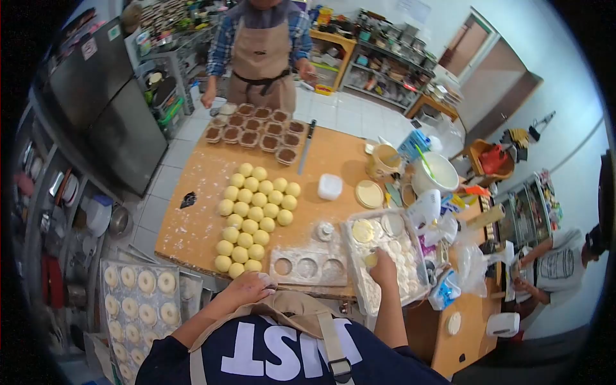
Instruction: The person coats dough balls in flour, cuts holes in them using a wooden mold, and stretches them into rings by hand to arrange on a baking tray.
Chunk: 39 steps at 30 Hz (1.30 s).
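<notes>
My right hand [384, 269] reaches into a white tray [423, 282] on the table's right side, its fingers closed round a small yellow dough piece [371, 260]. White flour and pale lumps fill much of the tray, with flat dough rounds [363, 231] at its far end. My left hand [249, 287] rests at the near table edge, flour on its fingers, which lie loosely stretched with nothing seen in them. Beside it are rows of yellow dough balls [255, 213] and a floured board with three round hollows [308, 280].
Filled dessert cups [250, 138] and a long knife [308, 144] lie at the far side. A white bucket [436, 174] and plastic tubs stand at the right. Ring-shaped dough fills a rack [142, 292] at lower left. One person stands across the table, another at far right.
</notes>
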Tool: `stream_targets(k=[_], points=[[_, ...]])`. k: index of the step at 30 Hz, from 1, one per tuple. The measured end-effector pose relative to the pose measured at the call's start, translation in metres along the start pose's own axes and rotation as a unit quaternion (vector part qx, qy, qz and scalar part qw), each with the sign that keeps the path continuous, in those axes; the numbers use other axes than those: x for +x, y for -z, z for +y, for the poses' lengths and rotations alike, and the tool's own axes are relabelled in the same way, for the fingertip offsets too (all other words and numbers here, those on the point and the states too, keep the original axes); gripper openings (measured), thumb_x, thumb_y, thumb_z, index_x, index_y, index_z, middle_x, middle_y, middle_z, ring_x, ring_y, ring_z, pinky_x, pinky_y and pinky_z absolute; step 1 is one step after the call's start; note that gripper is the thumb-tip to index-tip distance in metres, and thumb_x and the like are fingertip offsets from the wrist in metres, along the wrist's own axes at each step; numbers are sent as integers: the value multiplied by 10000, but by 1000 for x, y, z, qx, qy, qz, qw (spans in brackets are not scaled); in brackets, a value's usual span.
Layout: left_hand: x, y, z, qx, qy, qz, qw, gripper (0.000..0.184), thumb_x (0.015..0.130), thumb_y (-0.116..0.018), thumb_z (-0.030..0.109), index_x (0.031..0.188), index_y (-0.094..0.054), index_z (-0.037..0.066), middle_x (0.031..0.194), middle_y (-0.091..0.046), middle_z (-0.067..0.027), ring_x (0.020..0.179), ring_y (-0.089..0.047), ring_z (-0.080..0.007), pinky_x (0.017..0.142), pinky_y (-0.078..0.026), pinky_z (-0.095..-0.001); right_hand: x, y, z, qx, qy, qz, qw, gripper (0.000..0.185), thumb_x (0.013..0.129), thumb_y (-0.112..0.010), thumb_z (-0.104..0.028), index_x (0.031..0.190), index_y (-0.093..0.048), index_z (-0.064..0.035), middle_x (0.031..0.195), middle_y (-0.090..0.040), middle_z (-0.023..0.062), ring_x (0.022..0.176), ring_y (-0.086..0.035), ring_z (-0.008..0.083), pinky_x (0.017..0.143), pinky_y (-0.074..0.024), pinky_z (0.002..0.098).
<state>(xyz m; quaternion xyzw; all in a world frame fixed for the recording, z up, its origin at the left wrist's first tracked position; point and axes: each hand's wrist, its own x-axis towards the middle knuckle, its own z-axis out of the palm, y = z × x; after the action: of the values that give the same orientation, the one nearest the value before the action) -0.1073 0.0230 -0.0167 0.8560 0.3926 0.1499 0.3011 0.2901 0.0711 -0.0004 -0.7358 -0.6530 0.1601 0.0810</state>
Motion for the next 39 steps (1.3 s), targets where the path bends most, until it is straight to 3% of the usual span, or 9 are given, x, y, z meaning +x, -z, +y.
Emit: stream_targets(k=[6, 9, 15, 21, 24, 27, 31, 34, 39], points=[[37, -27, 30, 25, -22, -27, 999, 233, 828, -618, 288, 952, -634, 91, 834, -625, -137, 804, -602, -334, 686, -477, -424, -31, -9, 42, -176, -65, -210, 960, 475, 692, -653, -155, 1161, -575, -159, 1141, -594, 110, 1096, -562, 278, 882, -472, 393], [50, -32, 48, 20, -16, -48, 998, 239, 842, -599, 301, 961, -632, 96, 833, -621, -131, 805, -599, -340, 704, -474, -428, -37, -26, 65, -114, 59, -60, 990, 475, 702, -634, -111, 1171, -564, -136, 1136, -584, 130, 1104, -544, 309, 890, -463, 393], [62, -62, 60, 50, -23, -37, 998, 253, 855, -579, 309, 994, -637, 106, 875, -630, -120, 851, -595, -333, 739, -468, -428, -5, -47, 73, -57, 207, -219, 952, 356, 704, -576, -31, 1059, -572, -54, 1056, -573, 177, 1038, -537, 355, 858, -457, 424], [59, -76, 69, 14, 12, -40, 999, 249, 847, -590, 291, 1004, -638, 104, 935, -636, -115, 893, -592, -318, 778, -465, -412, 11, -73, 80, -94, 257, -216, 937, 257, 699, -574, 11, 950, -617, -28, 1010, -610, 180, 976, -574, 346, 857, -458, 422], [56, -80, 72, 18, 36, -35, 999, 247, 849, -589, 281, 1010, -638, 102, 936, -638, -115, 906, -594, -314, 796, -465, -407, 13, -63, 93, 81, 210, -121, 967, 220, 703, -571, 6, 911, -635, -23, 964, -626, 185, 946, -581, 362, 844, -460, 424], [53, -75, 81, -13, 43, -12, 999, 249, 852, -585, 278, 1018, -641, 100, 943, -643, -116, 921, -596, -311, 805, -466, -403, 8, -25, 97, 71, 141, -51, 986, 257, 695, -587, 2, 945, -639, -28, 979, -628, 184, 973, -580, 357, 853, -458, 415], [55, -73, 85, -16, 60, -22, 998, 260, 854, -584, 282, 1030, -641, 99, 956, -647, -116, 916, -600, -312, 797, -470, -402, -10, -2, 110, 114, 190, -150, 964, 328, 660, -569, 30, 974, -653, -11, 927, -633, 213, 917, -592, 375, 851, -466, 409], [59, -74, 86, -9, 49, -20, 999, 265, 853, -584, 287, 1031, -640, 98, 944, -649, -118, 901, -605, -313, 784, -475, -405, -17, -14, 121, 74, 129, -206, 967, 396, 704, -579, 3, 1092, -614, -66, 1041, -609, 207, 1024, -563, 353, 890, -445, 415], [66, -79, 83, 13, 32, -29, 999, 268, 851, -585, 304, 1015, -640, 100, 896, -643, -127, 860, -604, -323, 748, -472, -421, -49, -57, 113, -106, 237, -125, 958, 526, 692, -560, 27, 1201, -526, -96, 1143, -514, 215, 1075, -510, 385, 880, -449, 428]])
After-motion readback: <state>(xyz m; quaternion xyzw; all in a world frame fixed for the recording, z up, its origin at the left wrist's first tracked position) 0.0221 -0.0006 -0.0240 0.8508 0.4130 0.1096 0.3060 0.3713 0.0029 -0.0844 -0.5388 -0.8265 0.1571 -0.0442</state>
